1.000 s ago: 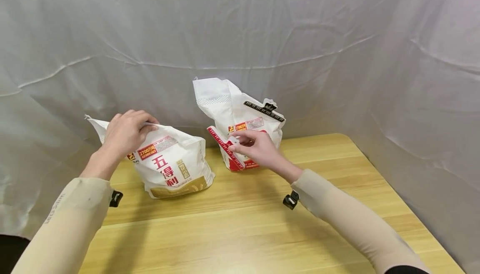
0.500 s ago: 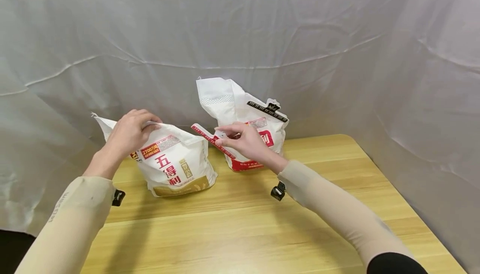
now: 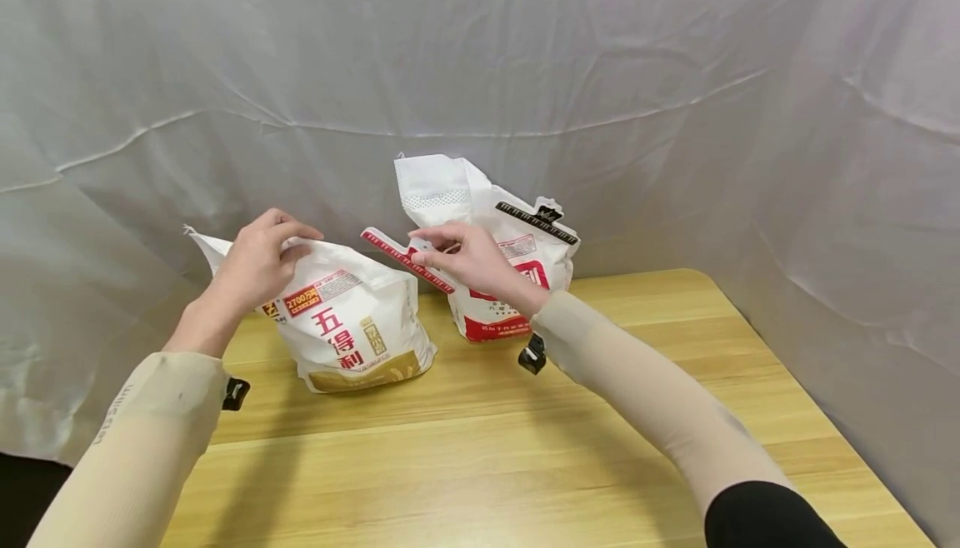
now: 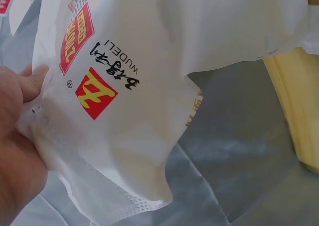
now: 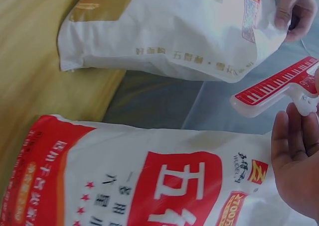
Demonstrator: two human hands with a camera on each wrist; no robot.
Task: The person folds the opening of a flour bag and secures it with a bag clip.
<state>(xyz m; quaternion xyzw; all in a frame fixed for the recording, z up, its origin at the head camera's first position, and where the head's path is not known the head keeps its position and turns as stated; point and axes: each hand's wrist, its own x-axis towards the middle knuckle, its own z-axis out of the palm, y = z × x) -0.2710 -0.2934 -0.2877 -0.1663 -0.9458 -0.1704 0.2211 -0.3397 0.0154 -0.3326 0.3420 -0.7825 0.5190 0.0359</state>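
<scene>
My left hand [image 3: 262, 261] grips the folded top edge of a white flour bag [image 3: 352, 306] with red and gold print. In the left wrist view, the thumb lies on the white fabric of this flour bag [image 4: 114, 136]. Between thumb and fingers, my right hand [image 3: 474, 258] pinches a red-and-white bag clip [image 3: 393, 250] with a ruler-like pattern. The clip is held in front of the second bag, just right of the first bag's top. In the right wrist view, a gap shows between the red clip [image 5: 279, 84] and the gold-printed bag.
Behind my right hand stands a second white flour bag [image 3: 438, 177] with red print. A black bag clip [image 3: 537, 221] sits across its folded top. Both bags rest on a wooden table [image 3: 480, 465]. Grey cloth [image 3: 480, 48] hangs behind and along the right side.
My right hand has carried the red clip left and slightly up, away from the second bag's front toward the first bag's top. My left hand keeps its grip on the bag.
</scene>
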